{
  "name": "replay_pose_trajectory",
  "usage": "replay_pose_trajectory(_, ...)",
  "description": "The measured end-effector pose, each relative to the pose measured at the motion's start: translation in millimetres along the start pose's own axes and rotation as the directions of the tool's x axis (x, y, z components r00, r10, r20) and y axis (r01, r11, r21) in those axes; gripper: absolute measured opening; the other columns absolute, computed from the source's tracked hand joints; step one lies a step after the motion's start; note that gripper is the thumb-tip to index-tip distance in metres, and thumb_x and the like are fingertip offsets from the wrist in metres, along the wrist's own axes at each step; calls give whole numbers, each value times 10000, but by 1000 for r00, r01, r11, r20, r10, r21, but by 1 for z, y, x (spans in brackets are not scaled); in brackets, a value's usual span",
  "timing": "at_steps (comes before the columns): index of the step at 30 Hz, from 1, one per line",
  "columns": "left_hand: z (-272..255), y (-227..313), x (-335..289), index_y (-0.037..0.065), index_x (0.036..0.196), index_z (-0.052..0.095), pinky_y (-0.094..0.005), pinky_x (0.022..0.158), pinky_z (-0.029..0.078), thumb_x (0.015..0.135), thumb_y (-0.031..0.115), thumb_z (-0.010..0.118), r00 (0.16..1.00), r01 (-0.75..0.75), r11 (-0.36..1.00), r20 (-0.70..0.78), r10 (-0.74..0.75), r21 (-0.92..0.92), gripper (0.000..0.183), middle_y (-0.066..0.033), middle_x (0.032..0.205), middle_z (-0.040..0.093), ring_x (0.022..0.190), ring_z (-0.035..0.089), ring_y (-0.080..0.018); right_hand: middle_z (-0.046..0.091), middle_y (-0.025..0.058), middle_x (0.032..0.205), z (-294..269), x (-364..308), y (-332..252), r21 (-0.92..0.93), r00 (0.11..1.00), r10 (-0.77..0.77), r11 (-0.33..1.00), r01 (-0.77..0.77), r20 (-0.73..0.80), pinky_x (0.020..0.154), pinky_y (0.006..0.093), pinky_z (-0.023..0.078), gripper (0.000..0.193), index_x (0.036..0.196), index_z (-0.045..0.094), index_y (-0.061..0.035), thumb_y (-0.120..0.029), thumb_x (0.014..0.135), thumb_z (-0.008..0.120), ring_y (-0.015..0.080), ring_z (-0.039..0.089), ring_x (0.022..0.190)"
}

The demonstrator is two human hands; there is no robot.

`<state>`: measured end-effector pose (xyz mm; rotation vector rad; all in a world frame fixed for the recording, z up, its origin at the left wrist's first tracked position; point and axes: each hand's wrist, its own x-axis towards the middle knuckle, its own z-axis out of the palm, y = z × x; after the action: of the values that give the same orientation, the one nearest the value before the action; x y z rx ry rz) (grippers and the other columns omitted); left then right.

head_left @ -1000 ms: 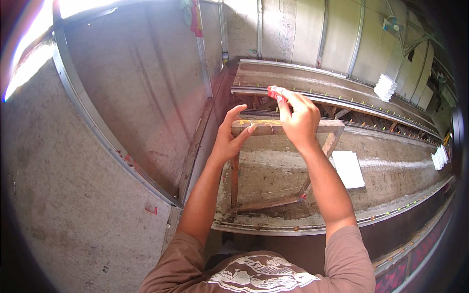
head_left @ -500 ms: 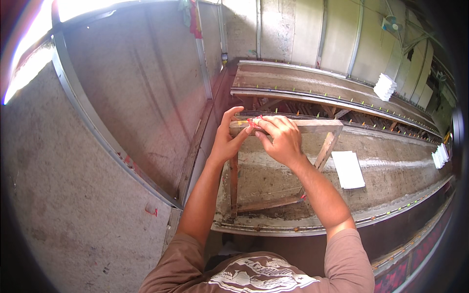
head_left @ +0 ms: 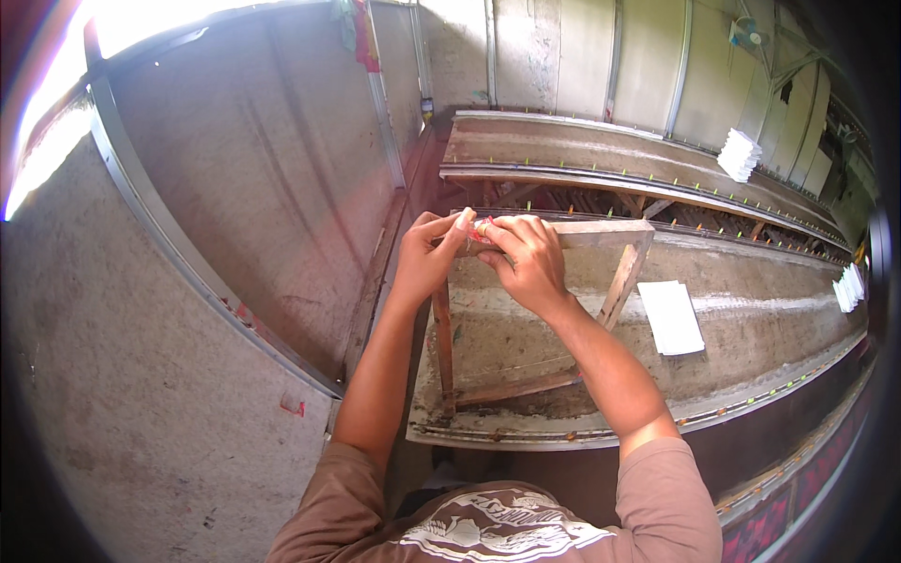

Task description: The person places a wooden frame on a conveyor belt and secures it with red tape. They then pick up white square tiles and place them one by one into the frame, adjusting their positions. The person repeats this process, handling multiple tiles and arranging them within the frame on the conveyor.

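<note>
A wooden frame [head_left: 599, 235] stands tilted on the long table, its top bar level with my hands. At the left part of that bar, a small crinkled red-and-white piece [head_left: 481, 231] shows between my hands; its exact kind is too small to tell. My right hand [head_left: 527, 258] is closed on the red-and-white piece, fingers over the bar and thumb lower down. Beside it, my left hand [head_left: 424, 261] is closed in a pinch, thumb and fingertips meeting at the piece's left edge. Whatever lies inside that pinch is hidden.
White sheets [head_left: 671, 317] lie on the near table [head_left: 751, 333], right of the frame. Another long table [head_left: 554, 150] runs behind it, bearing a stack of white paper [head_left: 740, 155]. A grey wall panel [head_left: 216, 375] rises close on the left. A fan [head_left: 748, 34] hangs far right.
My left fingers, raised and spread from the thumb before, have closed down towards it. Both hands and the frame's top bar appear slightly further left and higher.
</note>
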<state>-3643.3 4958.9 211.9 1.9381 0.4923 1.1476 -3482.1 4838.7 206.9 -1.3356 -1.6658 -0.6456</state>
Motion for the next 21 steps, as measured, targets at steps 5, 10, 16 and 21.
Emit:
replay_pose_trajectory(5,3,7,-4,64,1070,803,-322,773,512,887,254,795,992,-113,983,-42,120,147,264,-105,947,682,884,652,-196,696,32,1133,-1,0,1,24,999,41,999,-41,28,955,430,450,351,1154,737,-126,-262,833,778,262,616,1078)
replay_pose_trajectory(10,0,7,-5,55,1081,795,-323,793,522,886,232,800,986,-161,973,-10,165,164,264,-117,967,688,902,675,-221,716,20,1071,-7,11,11,111,987,132,984,-142,93,950,416,452,319,1096,774,-138,-380,896,722,266,621,1060)
replay_pose_trajectory(16,-6,2,-1,28,1090,785,-327,808,523,905,219,785,984,-176,979,38,173,103,266,-128,975,687,912,678,-229,740,-1,997,1,14,12,39,985,166,985,-168,41,882,408,474,252,968,806,-141,-372,908,728,250,629,951)
replay_pose_trajectory(21,-8,-1,2,20,1091,779,-327,813,524,919,224,772,981,-191,973,51,186,129,267,-142,1017,682,926,681,-241,714,56,1148,-2,4,13,-95,995,103,990,-102,0,980,447,445,349,1136,772,-166,-408,887,742,288,611,1092)
